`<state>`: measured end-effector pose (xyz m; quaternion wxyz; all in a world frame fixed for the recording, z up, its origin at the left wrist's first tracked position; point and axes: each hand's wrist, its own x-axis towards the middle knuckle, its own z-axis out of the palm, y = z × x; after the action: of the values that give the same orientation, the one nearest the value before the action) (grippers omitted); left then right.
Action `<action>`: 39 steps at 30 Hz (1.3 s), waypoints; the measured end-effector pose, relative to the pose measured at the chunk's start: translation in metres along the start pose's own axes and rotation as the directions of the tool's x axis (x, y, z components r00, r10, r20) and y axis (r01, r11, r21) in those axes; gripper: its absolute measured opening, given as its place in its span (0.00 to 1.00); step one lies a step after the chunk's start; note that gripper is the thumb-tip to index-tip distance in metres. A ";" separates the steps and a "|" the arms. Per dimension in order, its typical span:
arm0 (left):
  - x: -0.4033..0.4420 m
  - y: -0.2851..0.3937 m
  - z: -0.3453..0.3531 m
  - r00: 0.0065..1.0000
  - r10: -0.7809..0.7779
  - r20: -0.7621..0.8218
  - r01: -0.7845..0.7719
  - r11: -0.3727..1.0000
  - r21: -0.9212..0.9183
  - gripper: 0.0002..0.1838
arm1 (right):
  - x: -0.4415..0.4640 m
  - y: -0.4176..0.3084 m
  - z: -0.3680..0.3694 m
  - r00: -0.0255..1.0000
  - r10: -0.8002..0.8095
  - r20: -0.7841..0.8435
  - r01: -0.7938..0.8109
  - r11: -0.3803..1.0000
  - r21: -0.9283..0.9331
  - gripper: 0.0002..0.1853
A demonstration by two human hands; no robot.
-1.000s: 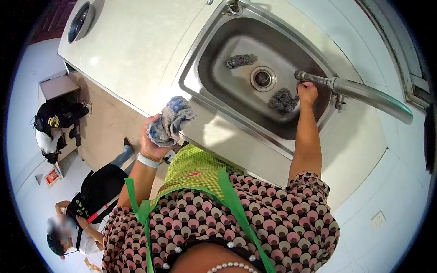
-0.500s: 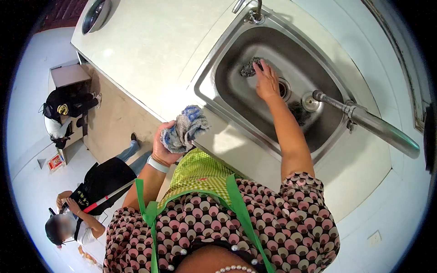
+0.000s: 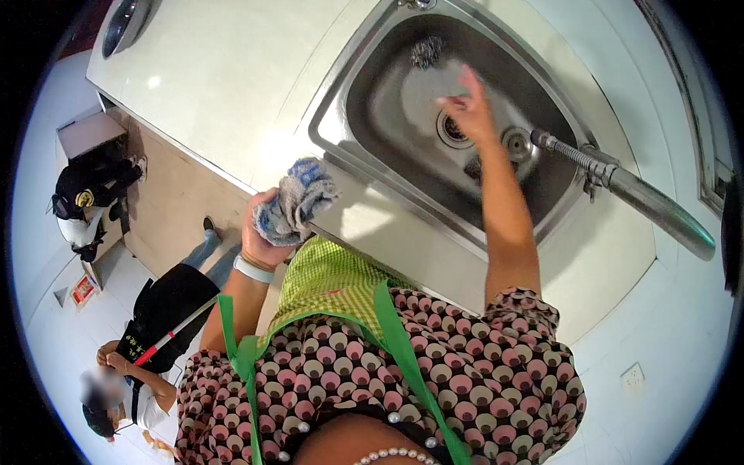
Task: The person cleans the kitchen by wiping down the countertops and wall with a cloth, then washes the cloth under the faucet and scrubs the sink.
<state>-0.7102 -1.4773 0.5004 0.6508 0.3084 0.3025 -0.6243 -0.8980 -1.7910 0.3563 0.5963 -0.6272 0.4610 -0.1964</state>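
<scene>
A crumpled grey and blue cloth is gripped in my left hand, beside the counter's front edge. Over the drain of the steel sink, my right hand is spread with nothing in it, slightly blurred. One dark scouring pad lies near the sink's upper end. Another pad is partly covered by my right forearm. A round metal strainer rests in the sink near the faucet.
Pale counter surrounds the sink, with a metal bowl at its far left corner. Two people in dark clothes, one at the left and one at the lower left, are beyond the counter. A wall socket is at the lower right.
My right hand went from the sink's faucet side to the upper pad, then back above the drain. The strainer came into sight, and the upper pad shifted. My left hand still holds the cloth.
</scene>
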 end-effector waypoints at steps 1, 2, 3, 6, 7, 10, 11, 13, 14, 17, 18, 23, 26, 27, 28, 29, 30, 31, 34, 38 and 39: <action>0.000 0.002 -0.004 1.000 0.004 0.027 -0.004 1.000 0.013 0.23 | -0.002 0.012 -0.023 0.999 0.030 0.022 -0.028 0.995 -0.099 0.31; 0.001 0.002 -0.006 0.998 0.010 0.059 -0.011 1.000 0.027 0.22 | -0.003 0.026 -0.052 0.998 0.056 0.039 -0.048 0.979 -0.197 0.32; 0.002 0.002 -0.006 0.998 0.004 0.065 -0.006 1.000 0.025 0.22 | -0.012 0.042 -0.079 0.992 0.118 0.042 -0.085 0.879 -0.470 0.33; 0.002 0.002 -0.002 0.998 0.004 0.064 -0.005 1.000 0.029 0.22 | -0.063 0.065 -0.107 0.939 0.344 0.027 -0.109 0.369 -0.923 0.40; 0.002 0.002 0.001 0.998 0.000 0.067 -0.003 0.999 0.041 0.22 | -0.084 0.070 -0.103 0.957 0.280 0.069 -0.066 0.445 -0.893 0.42; 0.000 0.001 0.005 0.996 -0.015 0.092 0.013 1.000 0.029 0.22 | -0.096 0.097 -0.074 0.897 0.434 0.088 -0.156 0.496 -0.854 0.39; 0.000 0.000 0.006 0.995 -0.019 0.097 0.018 1.000 0.018 0.22 | -0.095 0.096 -0.062 0.817 0.561 0.135 -0.221 0.521 -0.825 0.38; 0.000 0.001 0.005 0.995 -0.011 0.096 0.010 1.000 0.009 0.23 | -0.078 0.097 -0.051 0.835 0.509 0.208 -0.244 0.682 -0.689 0.36; 0.000 0.002 0.003 0.995 -0.018 0.103 0.018 1.000 -0.002 0.23 | -0.068 0.099 -0.045 0.852 0.453 0.262 -0.266 0.807 -0.527 0.34; 0.001 0.000 0.000 0.995 -0.004 0.105 0.005 1.000 -0.009 0.25 | -0.027 0.094 -0.027 0.980 0.100 0.172 -0.061 0.974 -0.220 0.34; 0.001 -0.001 0.000 0.995 0.009 0.100 -0.009 1.000 -0.007 0.25 | -0.013 0.076 -0.018 0.983 0.111 0.149 -0.063 0.955 -0.291 0.35; -0.004 -0.005 0.001 0.997 0.012 0.082 -0.012 1.000 0.003 0.28 | 0.020 0.021 0.032 0.960 -0.116 0.254 0.267 0.650 -0.712 0.36; -0.005 -0.005 0.000 0.998 0.051 0.040 -0.054 0.997 0.055 0.26 | 0.028 0.035 0.058 0.945 -0.060 0.320 0.289 0.607 -0.740 0.36; -0.002 -0.002 -0.012 0.996 0.024 0.080 -0.027 0.999 0.035 0.27 | 0.035 0.044 0.063 0.947 -0.049 0.319 0.290 0.559 -0.777 0.36; -0.001 -0.002 -0.015 0.999 0.039 0.038 -0.039 0.999 0.012 0.27 | 0.034 0.027 0.063 0.925 0.084 0.369 0.229 0.652 -0.722 0.34; 0.000 -0.003 -0.017 0.999 0.052 0.002 -0.052 0.999 -0.016 0.27 | 0.032 0.036 0.061 0.931 0.032 0.364 0.281 0.574 -0.769 0.33; 0.002 -0.001 -0.020 0.997 0.063 0.054 -0.061 0.998 -0.028 0.27 | 0.034 0.041 0.054 0.946 0.092 0.311 0.181 0.646 -0.741 0.32; 0.002 0.002 -0.021 0.992 0.062 0.108 -0.059 0.998 -0.033 0.27 | 0.037 0.046 0.047 0.954 0.152 0.257 0.077 0.707 -0.703 0.31; -0.008 0.003 -0.016 0.978 0.073 0.195 -0.058 0.995 -0.084 0.25 | 0.016 0.053 -0.005 0.941 0.337 0.003 -0.326 0.911 -0.254 0.36; -0.025 0.011 -0.037 0.963 0.141 0.230 -0.105 0.981 -0.166 0.20 | -0.029 0.060 -0.065 0.779 0.604 -0.167 -0.626 0.751 -0.209 0.36; -0.029 0.013 -0.047 0.955 0.158 0.249 -0.118 0.978 -0.171 0.20 | -0.039 0.062 -0.078 0.876 0.480 -0.046 -0.362 0.590 -0.722 0.27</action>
<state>-0.6989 -1.4222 0.4933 0.7490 0.1926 0.2389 -0.5872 -1.0008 -1.7946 0.3267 0.3697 -0.6931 0.5881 0.1925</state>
